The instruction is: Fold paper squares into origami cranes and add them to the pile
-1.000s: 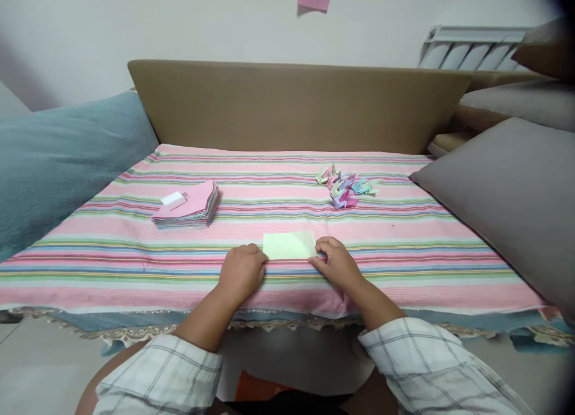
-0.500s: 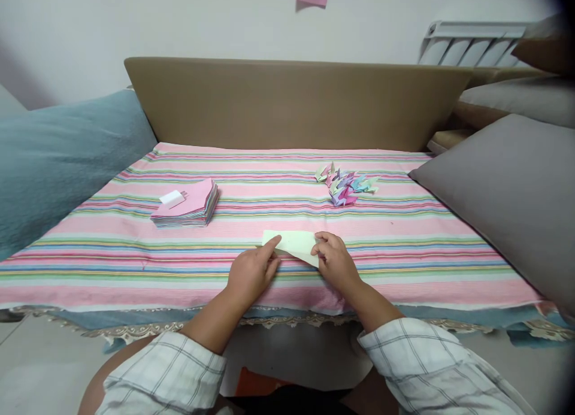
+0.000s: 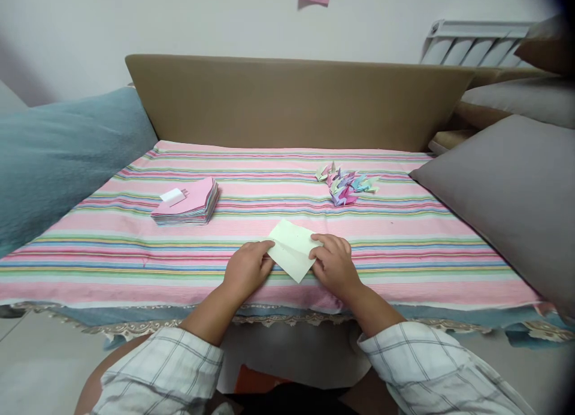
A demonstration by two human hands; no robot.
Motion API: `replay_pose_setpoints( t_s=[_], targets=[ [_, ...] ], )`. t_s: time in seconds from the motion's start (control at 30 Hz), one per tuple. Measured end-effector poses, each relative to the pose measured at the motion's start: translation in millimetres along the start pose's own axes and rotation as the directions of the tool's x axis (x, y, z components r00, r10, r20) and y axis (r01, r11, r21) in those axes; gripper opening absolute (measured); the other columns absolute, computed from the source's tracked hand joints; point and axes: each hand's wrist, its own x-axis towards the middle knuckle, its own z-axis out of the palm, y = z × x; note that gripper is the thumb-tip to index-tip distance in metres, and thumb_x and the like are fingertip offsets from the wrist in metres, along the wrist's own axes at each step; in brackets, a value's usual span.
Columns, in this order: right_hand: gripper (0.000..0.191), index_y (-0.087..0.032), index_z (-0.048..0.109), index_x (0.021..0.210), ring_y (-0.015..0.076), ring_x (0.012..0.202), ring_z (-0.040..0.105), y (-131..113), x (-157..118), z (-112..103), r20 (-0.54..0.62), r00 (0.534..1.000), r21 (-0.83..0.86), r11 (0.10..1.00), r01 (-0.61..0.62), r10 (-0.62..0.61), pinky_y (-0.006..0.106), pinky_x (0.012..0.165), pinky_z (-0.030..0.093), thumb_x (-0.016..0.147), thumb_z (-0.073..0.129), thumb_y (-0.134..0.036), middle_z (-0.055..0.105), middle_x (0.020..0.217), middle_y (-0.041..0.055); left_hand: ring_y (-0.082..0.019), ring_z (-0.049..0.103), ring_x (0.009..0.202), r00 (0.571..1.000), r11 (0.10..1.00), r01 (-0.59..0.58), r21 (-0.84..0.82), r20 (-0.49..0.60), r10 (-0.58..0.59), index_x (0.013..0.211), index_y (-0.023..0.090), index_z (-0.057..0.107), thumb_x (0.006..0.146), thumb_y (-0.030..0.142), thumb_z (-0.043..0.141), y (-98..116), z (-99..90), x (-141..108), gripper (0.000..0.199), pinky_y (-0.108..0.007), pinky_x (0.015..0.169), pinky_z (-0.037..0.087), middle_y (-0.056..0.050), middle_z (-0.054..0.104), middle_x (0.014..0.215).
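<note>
The pale green sheet (image 3: 291, 250) is lying, creased across its middle, over the striped cloth (image 3: 251, 223). At the sheet's left corner, the left hand (image 3: 248, 270) is pinching it narrowly between fingers and thumb; at its right corner, the right hand (image 3: 336, 266) is gripping it the same way. Beyond the sheet to the left, a paper stack (image 3: 188, 208) is carrying a white plug (image 3: 173, 196); beyond it to the right, colorful folded papers (image 3: 345, 187) are sitting clustered.
</note>
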Motion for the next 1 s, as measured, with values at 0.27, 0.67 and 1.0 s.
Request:
replay_pose_setpoints(
  t_s=[0.27,0.67,1.0],
  targets=[
    [0.014,-0.022,0.057,0.077,0.0174,0.092,0.055,-9.0,-3.8,7.9,0.072,0.981,-0.019,0.983,0.181,-0.179,0.042,0.101,0.016,0.075,0.051,-0.010,0.066,0.080,-0.0010,-0.036,0.030,0.130,0.986,0.981,-0.048,0.189,-0.150,0.077,0.119,0.021,0.057,0.070,0.017,0.063,-1.8,-2.8,-3.2,0.050,-0.051,0.100,0.034,-0.014,0.024,0.149],
    [0.014,-0.022,0.060,0.081,0.0161,0.079,0.053,-26.9,-12.2,12.3,0.108,0.967,0.007,0.973,0.231,-0.231,0.042,0.097,0.024,0.080,0.049,-0.013,0.062,0.076,0.0003,-0.029,0.058,0.101,0.987,0.973,-0.132,0.191,-0.065,0.147,0.088,0.034,0.073,0.070,0.005,0.055,-7.3,1.9,-7.5,0.039,-0.046,0.082,0.046,-0.006,0.054,0.130],
    [0.030,-0.022,0.062,0.097,0.0222,0.097,0.053,14.4,3.4,-6.3,0.165,0.982,0.205,0.977,0.055,-0.090,0.038,0.085,0.041,0.070,0.055,-0.010,0.060,0.101,0.0067,-0.023,0.064,0.097,0.987,0.983,-0.163,0.081,0.001,0.163,0.095,0.029,0.072,0.071,0.002,0.047,-29.6,4.6,-3.6,0.044,-0.037,0.083,0.051,-0.004,0.063,0.118]
  ],
)
